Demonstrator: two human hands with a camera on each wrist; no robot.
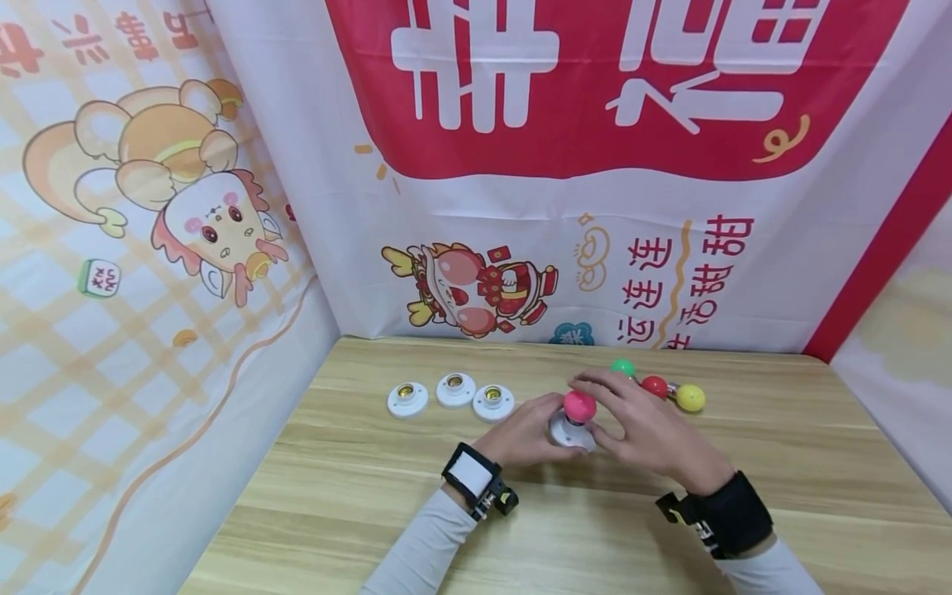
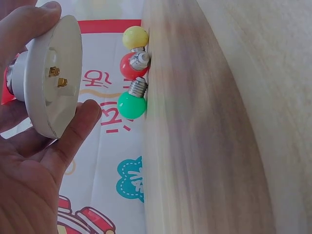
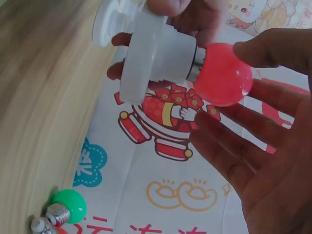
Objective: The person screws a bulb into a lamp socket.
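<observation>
A white round lamp socket [image 1: 571,436] is held above the table in my left hand [image 1: 521,436], whose fingers and thumb grip its base. The left wrist view shows the socket's underside [image 2: 66,97] with brass contacts. In the socket's mouth sits a pinkish-red light bulb [image 3: 224,75]; a strip of its metal screw cap shows between glass and socket. My right hand [image 1: 647,430] pinches this bulb, its thumb on one side of the glass and fingers on the other, as the right wrist view shows.
Three white lamp sockets [image 1: 455,390] stand on the wooden table [image 1: 357,496] to the left. A green bulb [image 1: 623,368], a red bulb [image 1: 654,387] and a yellow bulb [image 1: 691,398] lie behind and right of my right hand. A printed cloth [image 1: 476,198] hangs along the table's back edge.
</observation>
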